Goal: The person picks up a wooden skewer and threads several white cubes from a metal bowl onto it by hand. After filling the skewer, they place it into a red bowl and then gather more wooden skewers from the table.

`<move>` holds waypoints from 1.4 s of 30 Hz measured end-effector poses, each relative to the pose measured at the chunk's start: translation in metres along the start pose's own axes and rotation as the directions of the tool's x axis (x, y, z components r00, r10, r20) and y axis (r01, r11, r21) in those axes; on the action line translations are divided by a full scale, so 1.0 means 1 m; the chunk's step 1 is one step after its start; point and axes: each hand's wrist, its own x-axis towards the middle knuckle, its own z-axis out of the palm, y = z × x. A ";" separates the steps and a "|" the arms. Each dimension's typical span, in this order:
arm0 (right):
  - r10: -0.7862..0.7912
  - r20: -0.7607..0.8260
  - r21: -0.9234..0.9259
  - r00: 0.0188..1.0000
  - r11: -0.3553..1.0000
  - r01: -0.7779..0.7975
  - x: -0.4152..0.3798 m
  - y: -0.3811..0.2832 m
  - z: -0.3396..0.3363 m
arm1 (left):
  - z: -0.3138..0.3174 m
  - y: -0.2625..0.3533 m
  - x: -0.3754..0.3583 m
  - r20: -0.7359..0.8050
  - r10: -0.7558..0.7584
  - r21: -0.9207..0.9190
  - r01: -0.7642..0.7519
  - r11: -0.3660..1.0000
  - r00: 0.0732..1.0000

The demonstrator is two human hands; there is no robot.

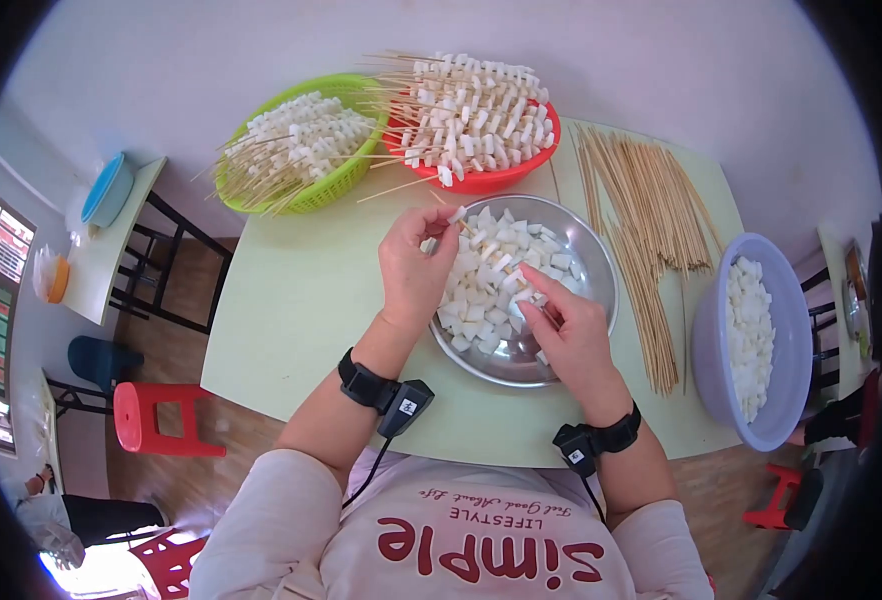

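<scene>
Over the steel bowl (602, 285) full of cut white cubes (476, 285), both my hands work close together. My left hand (421, 262) is closed in a pinch at the bowl's left rim, on the end of a bamboo skewer with a white piece at its fingertips. The skewer seems to slant down right over the cubes, with white pieces along it, hard to tell from those below. My right hand (569, 330) has thumb and forefinger closed round a white cube (524, 296) near the skewer's other end.
Behind the bowl stand a green basket (346, 188) and a red basket (501, 181), both heaped with filled skewers. Loose bamboo skewers (651, 200) lie to the right. A lavender tub (796, 340) of white pieces sits at the right edge. A red stool (141, 418) stands at left.
</scene>
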 end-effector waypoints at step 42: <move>0.198 -0.097 0.540 0.975 0.834 -0.115 0.013 0.025 -0.006 | -0.014 0.014 0.003 0.549 0.020 0.239 -0.180 0.954 0.835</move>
